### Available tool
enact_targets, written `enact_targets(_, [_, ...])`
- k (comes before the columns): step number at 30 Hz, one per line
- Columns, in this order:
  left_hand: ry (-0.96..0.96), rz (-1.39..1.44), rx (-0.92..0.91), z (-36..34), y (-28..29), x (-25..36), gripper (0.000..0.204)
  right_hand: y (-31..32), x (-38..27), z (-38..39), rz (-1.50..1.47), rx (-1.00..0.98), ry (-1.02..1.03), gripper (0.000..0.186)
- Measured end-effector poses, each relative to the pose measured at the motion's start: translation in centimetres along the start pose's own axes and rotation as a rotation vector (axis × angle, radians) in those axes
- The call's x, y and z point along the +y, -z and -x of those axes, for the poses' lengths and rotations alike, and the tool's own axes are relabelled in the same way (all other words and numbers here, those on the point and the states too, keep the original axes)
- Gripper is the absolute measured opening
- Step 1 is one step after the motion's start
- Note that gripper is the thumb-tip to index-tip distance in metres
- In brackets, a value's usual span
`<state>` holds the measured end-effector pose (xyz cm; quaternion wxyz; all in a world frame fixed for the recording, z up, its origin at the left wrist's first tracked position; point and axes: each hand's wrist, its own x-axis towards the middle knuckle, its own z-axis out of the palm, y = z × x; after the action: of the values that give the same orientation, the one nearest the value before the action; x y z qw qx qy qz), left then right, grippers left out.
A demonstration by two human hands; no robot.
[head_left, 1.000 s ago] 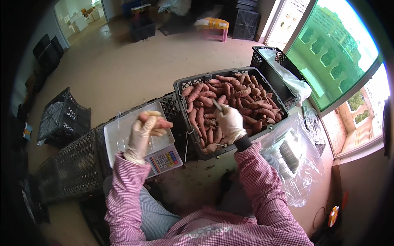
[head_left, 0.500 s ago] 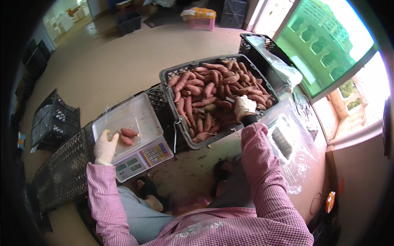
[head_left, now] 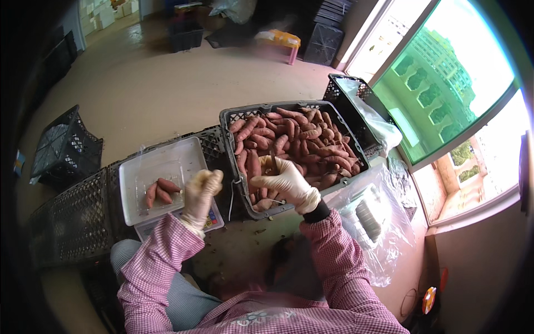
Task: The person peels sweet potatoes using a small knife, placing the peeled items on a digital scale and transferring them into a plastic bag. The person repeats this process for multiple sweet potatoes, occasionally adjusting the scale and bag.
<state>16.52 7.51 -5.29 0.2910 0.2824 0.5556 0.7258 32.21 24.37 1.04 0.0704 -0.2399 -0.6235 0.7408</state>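
Two sweet potatoes (head_left: 158, 191) just beside left hand (head_left: 201, 192)

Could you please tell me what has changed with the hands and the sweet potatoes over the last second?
The left hand let go of sweet potatoes on the scale tray and lifted toward the crate. The right hand stayed at the crate's near edge.

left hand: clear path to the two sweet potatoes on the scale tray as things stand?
Probably yes. The left hand hovers loosely curled at the right edge of the white scale tray, and the two sweet potatoes lie uncovered on it just to the hand's left. Nothing stands between them.
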Motion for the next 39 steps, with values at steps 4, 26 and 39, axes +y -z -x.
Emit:
enact_targets(4, [-0.066,-0.163,-0.07,0.7,-2.8,0.9,0.035,-4.1,0.9,0.1,0.122,0.038,0.112,0.034])
enact_targets(26, [-0.327,-0.612,-0.049,0.8,-2.4,0.8,0.018,-4.2,1.1,1.3,1.012,0.25,0.664,0.021])
enact_targets(39, [0.137,0.019,-0.083,0.0,-1.2,3.5,0.034,-0.1,4.3,-2.3,0.937,0.505,0.478,0.017])
